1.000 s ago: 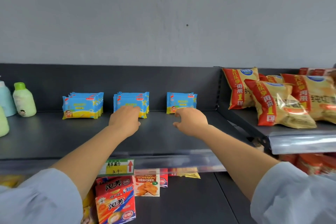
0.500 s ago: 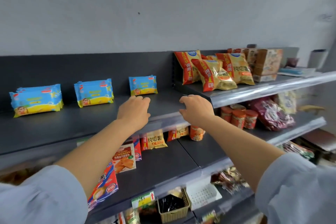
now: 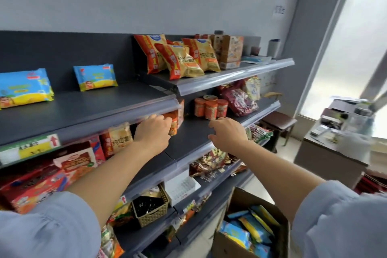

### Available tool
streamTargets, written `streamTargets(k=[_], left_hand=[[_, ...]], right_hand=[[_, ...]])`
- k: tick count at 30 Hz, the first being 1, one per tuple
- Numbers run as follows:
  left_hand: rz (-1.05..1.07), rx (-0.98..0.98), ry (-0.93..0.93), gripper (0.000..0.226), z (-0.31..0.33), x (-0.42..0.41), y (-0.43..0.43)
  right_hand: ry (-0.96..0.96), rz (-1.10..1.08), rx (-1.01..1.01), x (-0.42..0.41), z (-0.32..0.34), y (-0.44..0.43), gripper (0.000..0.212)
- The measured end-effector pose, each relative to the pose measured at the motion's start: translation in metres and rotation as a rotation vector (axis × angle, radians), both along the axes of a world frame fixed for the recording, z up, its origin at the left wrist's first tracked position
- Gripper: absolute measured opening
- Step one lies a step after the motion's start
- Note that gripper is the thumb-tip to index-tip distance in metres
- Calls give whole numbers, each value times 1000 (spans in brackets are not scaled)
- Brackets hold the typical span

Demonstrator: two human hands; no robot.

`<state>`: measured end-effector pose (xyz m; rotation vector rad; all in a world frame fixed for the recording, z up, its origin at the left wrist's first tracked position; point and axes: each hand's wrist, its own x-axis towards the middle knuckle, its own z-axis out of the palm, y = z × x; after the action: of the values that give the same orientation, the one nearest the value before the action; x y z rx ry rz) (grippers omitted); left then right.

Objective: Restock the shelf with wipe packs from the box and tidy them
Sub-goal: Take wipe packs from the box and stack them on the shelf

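My left hand [image 3: 154,130] hangs just below the front rail of the top shelf [image 3: 94,103], palm down, fingers loosely bent and holding nothing; it sits in front of some orange snack packs [image 3: 173,123] on the level below, and I cannot tell whether my fingertips touch them. My right hand [image 3: 228,132] is beside it, apart from it, over the dark second shelf [image 3: 192,134], also palm down with relaxed, slightly curled fingers and the thumb out, holding nothing. On the top shelf 1 blue and yellow wipe pack [image 3: 95,76] stands alone against the back panel, and to its left, well apart, is a stack of wipe packs [image 3: 24,88] cut off by the frame's edge. The cardboard box [image 3: 226,245] stands on the floor at lower right, below my right forearm, its flaps open and more blue wipe packs [image 3: 249,230] lying jumbled inside. To the right of the wipes, on a higher shelf section, yellow and red chip bags [image 3: 184,58] lean together, and 3 orange cups [image 3: 210,108] stand near my right hand. A wicker basket [image 3: 150,213] sits on a lower level. A green and yellow price tag [image 3: 31,146] is clipped to the top rail. Far right stands a table [image 3: 330,153] with clutter.
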<state>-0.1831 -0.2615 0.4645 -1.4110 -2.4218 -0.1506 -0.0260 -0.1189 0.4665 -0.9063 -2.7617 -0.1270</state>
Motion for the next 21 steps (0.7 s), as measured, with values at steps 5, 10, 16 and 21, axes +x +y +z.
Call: streamTargets(k=[5, 10, 16, 21], left_hand=[[-119, -52, -9, 29, -33, 37, 50], [-200, -131, -75, 23, -79, 74, 102], [-224, -218, -182, 24, -132, 111, 155], [-249, -297, -228, 30, -177, 133, 188]], right_hand=[[-56, -82, -45, 48, -29, 34, 28], [-114, -145, -115, 89, -66, 70, 26], [-157, -175, -188, 128, -114, 116, 27], [-204, -185, -253, 150, -158, 147, 31]])
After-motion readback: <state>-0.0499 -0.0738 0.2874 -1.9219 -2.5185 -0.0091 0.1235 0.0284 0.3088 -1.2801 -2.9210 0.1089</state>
